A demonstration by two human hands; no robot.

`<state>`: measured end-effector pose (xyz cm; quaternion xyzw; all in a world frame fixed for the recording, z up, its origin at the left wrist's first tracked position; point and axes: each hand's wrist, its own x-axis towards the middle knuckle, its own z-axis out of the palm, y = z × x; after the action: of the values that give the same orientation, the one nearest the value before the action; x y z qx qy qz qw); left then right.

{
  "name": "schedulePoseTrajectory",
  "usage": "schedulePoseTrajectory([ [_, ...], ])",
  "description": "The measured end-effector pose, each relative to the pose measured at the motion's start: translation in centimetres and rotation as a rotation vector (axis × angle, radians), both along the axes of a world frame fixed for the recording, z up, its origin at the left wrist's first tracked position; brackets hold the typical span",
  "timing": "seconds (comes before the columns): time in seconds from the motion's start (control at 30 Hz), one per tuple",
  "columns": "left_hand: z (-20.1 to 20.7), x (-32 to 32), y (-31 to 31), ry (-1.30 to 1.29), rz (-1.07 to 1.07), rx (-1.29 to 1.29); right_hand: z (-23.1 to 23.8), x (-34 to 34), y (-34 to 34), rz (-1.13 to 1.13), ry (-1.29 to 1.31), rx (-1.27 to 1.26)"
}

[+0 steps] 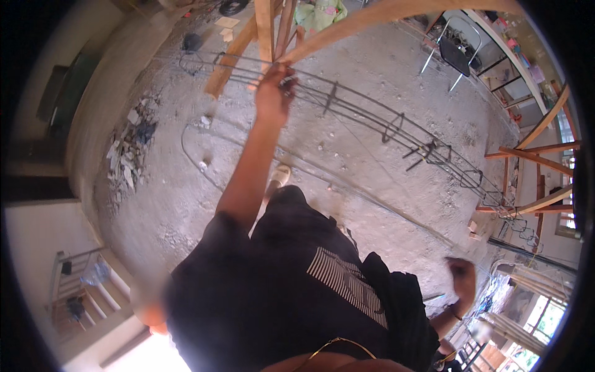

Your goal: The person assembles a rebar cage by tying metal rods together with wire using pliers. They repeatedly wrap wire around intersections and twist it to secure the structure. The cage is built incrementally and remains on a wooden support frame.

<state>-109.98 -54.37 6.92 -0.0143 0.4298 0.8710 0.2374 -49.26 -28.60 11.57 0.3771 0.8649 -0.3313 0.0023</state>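
Observation:
My left arm stretches forward, and its hand (274,93) is closed on the bars of a long rebar cage (390,127). This cage of thin steel rods with bent stirrups runs from the upper left to the far right. Just beyond that hand, wooden beams (264,31) meet the cage, one upright and one curved. Low on the right side is my right hand (462,279), away from the cage, with its fingers curled; its shaded palm hides whether anything is in it.
Long loose rods (372,199) lie on the dusty concrete floor, one with a bent end. Rubble (128,152) is heaped at the left. A folding chair (455,54) stands at the far right near shelves. Wooden framing (536,155) stands at the right, beside the cage's end.

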Motion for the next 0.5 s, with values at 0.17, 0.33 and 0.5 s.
schedulePoseTrajectory([
  [0.17,-2.7,-6.3,1.0,-0.099,-0.237,0.130,2.7,-13.2,-3.6,-0.617,0.070,1.165],
  [0.33,-3.1,-18.1,-4.2,-0.102,0.073,0.085,2.8,-23.3,-13.1,-0.411,1.101,-0.174],
  [0.5,0.2,-29.4,-9.6,-0.017,-0.026,0.233,2.5,-27.1,-14.4,0.649,0.464,-0.843],
])
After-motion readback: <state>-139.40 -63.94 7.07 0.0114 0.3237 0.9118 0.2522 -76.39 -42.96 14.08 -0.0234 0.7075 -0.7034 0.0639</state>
